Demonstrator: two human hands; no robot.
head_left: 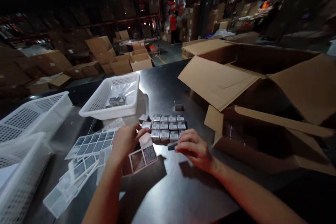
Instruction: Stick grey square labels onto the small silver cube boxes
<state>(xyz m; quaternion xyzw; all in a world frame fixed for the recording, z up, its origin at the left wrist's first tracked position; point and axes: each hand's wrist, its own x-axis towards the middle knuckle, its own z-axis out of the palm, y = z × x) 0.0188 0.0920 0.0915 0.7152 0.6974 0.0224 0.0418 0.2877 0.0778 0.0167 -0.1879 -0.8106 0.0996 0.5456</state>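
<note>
My left hand (127,141) is closed on a sheet of labels (141,158), with dark printed squares and a bare white patch near the fingertips. The sheet tilts above the metal table and casts a shadow. My right hand (193,148) pinches a small dark piece (172,146) with a pale edge; whether it is a label or a little box is unclear. Just beyond both hands, small silver boxes with barcode labels (164,126) stand in tight rows. Loose silver boxes (146,125) lie by my left fingertips, and another single box (177,105) sits behind the rows.
More label sheets (91,143) overlap at the left. A white basket (110,113) holds several small boxes in clear plastic; other white baskets (54,112) line the left edge. Open cartons (217,84) crowd the right side. A person in red (173,24) stands far back.
</note>
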